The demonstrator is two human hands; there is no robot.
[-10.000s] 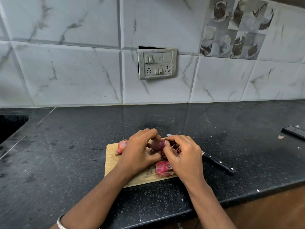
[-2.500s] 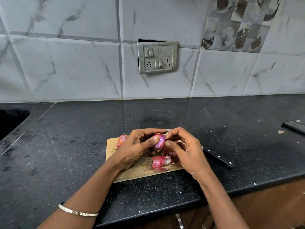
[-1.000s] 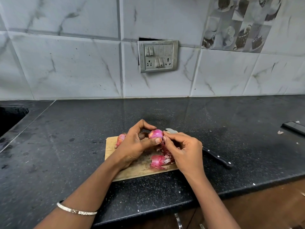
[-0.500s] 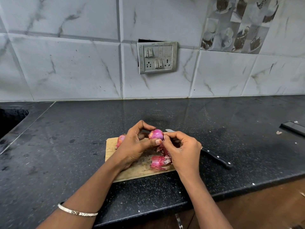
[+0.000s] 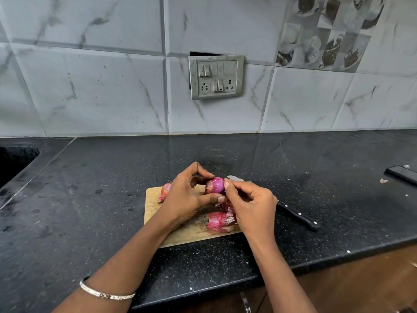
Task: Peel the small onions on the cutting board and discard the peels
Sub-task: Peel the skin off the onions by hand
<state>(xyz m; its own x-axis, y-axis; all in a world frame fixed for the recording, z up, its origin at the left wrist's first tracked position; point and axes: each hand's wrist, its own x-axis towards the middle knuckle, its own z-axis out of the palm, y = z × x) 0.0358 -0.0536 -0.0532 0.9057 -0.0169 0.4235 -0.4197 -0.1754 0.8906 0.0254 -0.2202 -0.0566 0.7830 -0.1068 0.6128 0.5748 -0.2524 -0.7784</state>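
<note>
Head view, mid-frame: my left hand (image 5: 187, 196) grips the small onion (image 5: 215, 185), light and probably slick when peeled; my right hand (image 5: 251, 205) pinches its right side.

You are wearing the only camera on your head, and it is looking forward and down over the black counter (image 5: 94, 206) toward the tiled wall (image 5: 101, 91), sitting near enough that the cutting board (image 5: 153, 212) is filling the lower middle
</note>
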